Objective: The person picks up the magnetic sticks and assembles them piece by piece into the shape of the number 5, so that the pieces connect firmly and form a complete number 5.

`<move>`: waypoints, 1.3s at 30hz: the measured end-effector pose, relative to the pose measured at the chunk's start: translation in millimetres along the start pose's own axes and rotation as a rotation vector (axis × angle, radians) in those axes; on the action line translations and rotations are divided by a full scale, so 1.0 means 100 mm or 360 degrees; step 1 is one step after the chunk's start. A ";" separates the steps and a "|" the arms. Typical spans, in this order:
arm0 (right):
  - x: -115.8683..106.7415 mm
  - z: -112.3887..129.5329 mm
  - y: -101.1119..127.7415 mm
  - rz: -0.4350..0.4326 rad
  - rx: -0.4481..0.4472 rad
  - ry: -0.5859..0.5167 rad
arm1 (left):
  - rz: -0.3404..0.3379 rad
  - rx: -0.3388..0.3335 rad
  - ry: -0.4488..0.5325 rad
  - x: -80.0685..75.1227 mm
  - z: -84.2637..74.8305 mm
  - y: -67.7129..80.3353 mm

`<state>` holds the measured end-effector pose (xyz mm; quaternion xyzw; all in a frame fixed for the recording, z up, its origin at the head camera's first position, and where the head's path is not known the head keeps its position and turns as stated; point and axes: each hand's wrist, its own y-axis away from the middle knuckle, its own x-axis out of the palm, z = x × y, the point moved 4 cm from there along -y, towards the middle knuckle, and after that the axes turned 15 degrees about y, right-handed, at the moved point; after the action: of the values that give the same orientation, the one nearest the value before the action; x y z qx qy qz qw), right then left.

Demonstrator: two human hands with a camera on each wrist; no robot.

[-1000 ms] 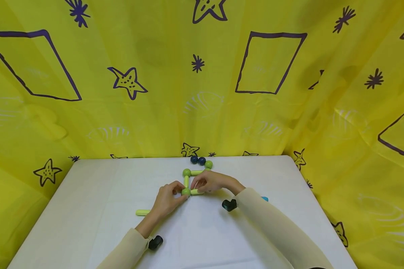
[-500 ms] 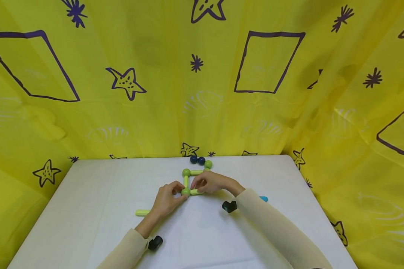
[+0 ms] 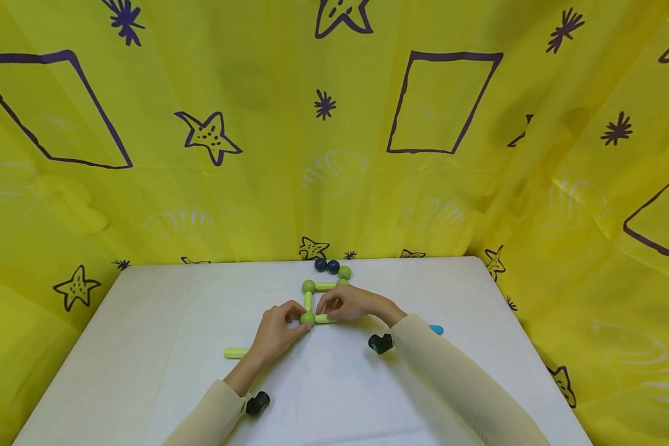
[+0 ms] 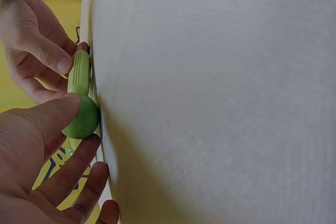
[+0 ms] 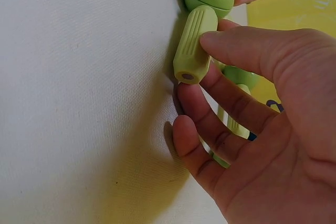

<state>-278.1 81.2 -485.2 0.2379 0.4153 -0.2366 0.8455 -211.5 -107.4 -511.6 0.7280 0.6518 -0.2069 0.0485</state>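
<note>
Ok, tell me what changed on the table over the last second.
Nothing visibly changed. The left hand still pinches the green ball, and the right hand still holds the green rod against it. The loose rod and the blue balls lie where they were.

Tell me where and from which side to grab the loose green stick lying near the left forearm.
Pinch the loose stick across its middle, from above. It lies flat on the table, long axis left to right, with bare cloth on its near and far sides, so fingers fit astride it. The left hand, now on the green ball, looks nearest.
</note>
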 end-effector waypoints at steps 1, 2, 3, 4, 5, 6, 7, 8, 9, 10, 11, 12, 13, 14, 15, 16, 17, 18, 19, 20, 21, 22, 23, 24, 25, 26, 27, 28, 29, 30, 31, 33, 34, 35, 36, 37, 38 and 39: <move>0.00 -0.01 0.00 -0.0003 -0.0002 -0.0001 | 0.0000 0.0004 -0.0001 0.00 0.00 0.00; 0.00 -0.01 0.01 -0.0002 -0.0001 -0.0006 | 0.0000 0.0004 -0.0003 0.00 0.00 0.00; 0.00 -0.01 0.01 0.0000 0.0000 -0.0009 | 0.0002 0.0005 -0.0004 0.00 0.01 0.00; 0.00 -0.01 0.02 0.0003 0.0002 -0.0017 | 0.0002 0.0006 -0.0005 0.01 0.01 0.01; 0.00 -0.02 0.03 0.0007 0.0009 -0.0024 | 0.0003 0.0004 -0.0008 0.01 0.01 0.01; -0.01 -0.04 0.04 0.0009 0.0016 -0.0025 | 0.0005 -0.0002 -0.0004 0.01 0.01 0.01; -0.02 -0.04 0.06 0.0009 0.0019 -0.0024 | 0.0007 -0.0005 -0.0006 0.01 0.01 0.01; -0.03 -0.04 0.08 0.0009 0.0025 -0.0029 | 0.0008 -0.0009 -0.0009 0.02 0.01 0.02; -0.05 -0.05 0.10 0.0006 0.0030 -0.0027 | 0.0008 -0.0013 -0.0010 0.02 0.01 0.02; -0.08 -0.05 0.12 -0.0001 0.0033 -0.0029 | 0.0011 -0.0019 -0.0011 0.02 0.01 0.02; -0.11 -0.06 0.15 -0.0011 0.0030 -0.0026 | 0.0012 -0.0025 -0.0012 0.02 0.01 0.02; -0.14 -0.06 0.17 -0.0023 0.0023 -0.0022 | 0.0011 -0.0027 -0.0013 0.02 0.01 0.02; -0.17 -0.07 0.20 -0.0035 0.0012 -0.0016 | 0.0010 -0.0032 -0.0014 0.02 0.01 0.02; -0.21 -0.08 0.22 -0.0047 0.0008 -0.0016 | 0.0008 -0.0032 -0.0014 0.02 0.01 0.03; -0.25 -0.09 0.25 -0.0060 0.0005 -0.0010 | 0.0006 -0.0031 -0.0017 0.02 0.02 0.03; -0.28 -0.11 0.28 -0.0075 -0.0003 -0.0009 | 0.0006 -0.0029 -0.0017 0.02 0.02 0.03; -0.32 -0.12 0.31 -0.0088 -0.0009 -0.0003 | 0.0002 -0.0021 -0.0017 0.02 0.02 0.03; -0.36 -0.13 0.34 -0.0106 -0.0017 0.0008 | 0.0000 -0.0009 -0.0022 0.02 0.02 0.04; -0.40 -0.14 0.38 -0.0121 -0.0016 0.0012 | 0.0000 -0.0009 -0.0022 0.02 0.03 0.04; -0.44 -0.15 0.42 -0.0137 -0.0004 0.0005 | -0.0001 -0.0005 -0.0022 0.02 0.03 0.04; -0.47 -0.17 0.47 -0.0151 0.0004 0.0009 | -0.0002 -0.0004 -0.0028 0.02 0.03 0.04; -0.50 -0.18 0.50 -0.0168 0.0008 0.0014 | -0.0002 -0.0003 -0.0025 0.02 0.03 0.04; -0.53 -0.20 0.54 -0.0180 0.0023 0.0018 | -0.0002 0.0002 -0.0026 0.01 0.03 0.04; -0.55 -0.22 0.57 -0.0191 0.0039 0.0023 | -0.0001 0.0009 -0.0030 0.01 0.02 0.05; -0.56 -0.26 0.60 -0.0199 0.0065 0.0025 | 0.0000 0.0013 -0.0031 0.01 0.02 0.05; -0.57 -0.28 0.63 -0.0206 0.0084 0.0027 | 0.0001 0.0019 -0.0031 0.01 0.01 0.05; -0.58 -0.31 0.65 -0.0212 0.0097 0.0035 | 0.0000 0.0021 -0.0032 0.00 0.00 0.04; -0.59 -0.33 0.68 -0.0219 0.0109 0.0038 | 0.0001 0.0023 -0.0031 0.00 0.00 0.04; -0.59 -0.35 0.70 -0.0224 0.0117 0.0037 | 0.0000 0.0024 -0.0033 0.00 -0.01 0.04; -0.60 -0.36 0.71 -0.0232 0.0114 0.0038 | -0.0003 0.0029 -0.0038 0.00 -0.01 0.04; -0.60 -0.38 0.73 -0.0238 0.0115 0.0037 | -0.0002 0.0035 -0.0044 0.00 -0.01 0.04; -0.61 -0.40 0.74 -0.0254 0.0106 0.0035 | -0.0006 0.0027 -0.0049 -0.01 -0.01 0.03; -0.61 -0.41 0.75 -0.0261 0.0101 0.0034 | -0.0007 0.0029 -0.0047 -0.01 -0.01 0.03; -0.62 -0.42 0.75 -0.0268 0.0097 0.0033 | -0.0008 0.0032 -0.0046 0.00 -0.02 0.03; -0.62 -0.43 0.75 -0.0276 0.0100 0.0034 | -0.0008 0.0036 -0.0049 0.00 -0.02 0.03; -0.63 -0.44 0.74 -0.0282 0.0101 0.0039 | -0.0006 0.0024 -0.0042 0.00 -0.02 0.02; -0.63 -0.44 0.73 -0.0291 0.0101 0.0044 | -0.0007 0.0009 -0.0034 0.00 -0.02 0.02; -0.64 -0.46 0.72 -0.0300 0.0109 0.0053 | -0.0006 0.0004 -0.0035 0.00 -0.02 0.02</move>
<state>-296.4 177.4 -443.2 0.2303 0.4416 -0.3251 0.8039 -209.4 -106.8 -510.2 0.7245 0.6523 -0.2159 0.0545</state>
